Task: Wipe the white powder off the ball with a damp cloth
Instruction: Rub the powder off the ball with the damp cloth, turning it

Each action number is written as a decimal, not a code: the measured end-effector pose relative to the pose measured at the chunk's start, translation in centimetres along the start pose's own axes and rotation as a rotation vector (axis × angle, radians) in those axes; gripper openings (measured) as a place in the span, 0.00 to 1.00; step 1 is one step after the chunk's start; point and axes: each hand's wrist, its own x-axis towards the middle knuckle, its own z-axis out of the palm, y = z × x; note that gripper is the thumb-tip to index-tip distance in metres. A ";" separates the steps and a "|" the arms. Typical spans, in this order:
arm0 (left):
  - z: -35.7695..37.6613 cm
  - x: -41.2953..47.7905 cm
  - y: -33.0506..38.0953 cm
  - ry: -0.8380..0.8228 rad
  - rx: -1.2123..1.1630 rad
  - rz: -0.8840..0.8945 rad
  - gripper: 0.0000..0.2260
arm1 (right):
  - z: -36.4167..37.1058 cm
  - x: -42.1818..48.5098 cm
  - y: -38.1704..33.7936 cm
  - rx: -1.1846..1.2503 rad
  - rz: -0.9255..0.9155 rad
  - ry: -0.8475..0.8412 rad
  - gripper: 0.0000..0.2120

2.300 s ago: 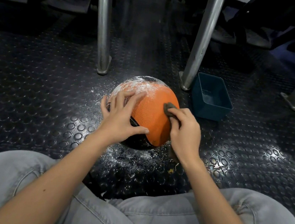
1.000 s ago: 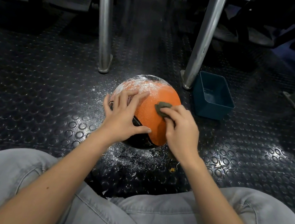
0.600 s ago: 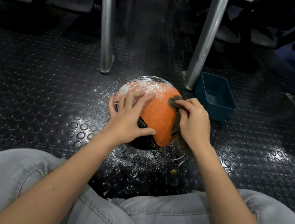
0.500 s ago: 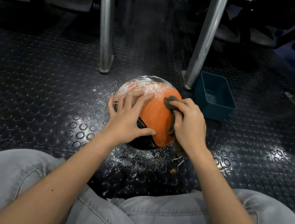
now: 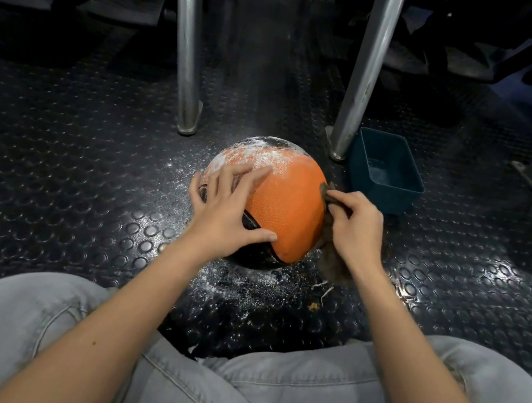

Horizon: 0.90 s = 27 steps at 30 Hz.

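Note:
An orange and black ball (image 5: 285,210) sits on the studded black floor in front of my knees. White powder (image 5: 257,155) still coats its far top; the near orange face looks clean. My left hand (image 5: 228,211) rests spread on the ball's left side, fingers straight, thumb along the lower edge. My right hand (image 5: 353,232) grips a dark brown cloth (image 5: 330,263) and presses it against the ball's right edge. Part of the cloth hangs below my hand.
A dark teal tub (image 5: 385,172) stands just right of the ball. Two metal legs (image 5: 188,58) (image 5: 360,79) rise right behind it. Spilled powder (image 5: 241,285) and small scraps lie on the floor (image 5: 76,178) between ball and my knees.
My right hand has slid the cloth from the ball's front face outward to its right edge. My left hand has stayed on the ball's left side.

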 end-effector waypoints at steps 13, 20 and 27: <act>-0.3 0.2 -0.3 0.015 -0.035 0.003 0.42 | 2.5 -5.8 -0.9 -0.130 -0.522 0.092 0.12; 0.0 0.4 -0.1 0.018 -0.020 -0.010 0.43 | 1.7 -2.9 0.0 0.107 -0.119 0.159 0.11; 0.0 0.1 -0.2 0.050 -0.019 -0.008 0.41 | 3.3 -6.7 -1.7 -0.153 -0.578 0.075 0.13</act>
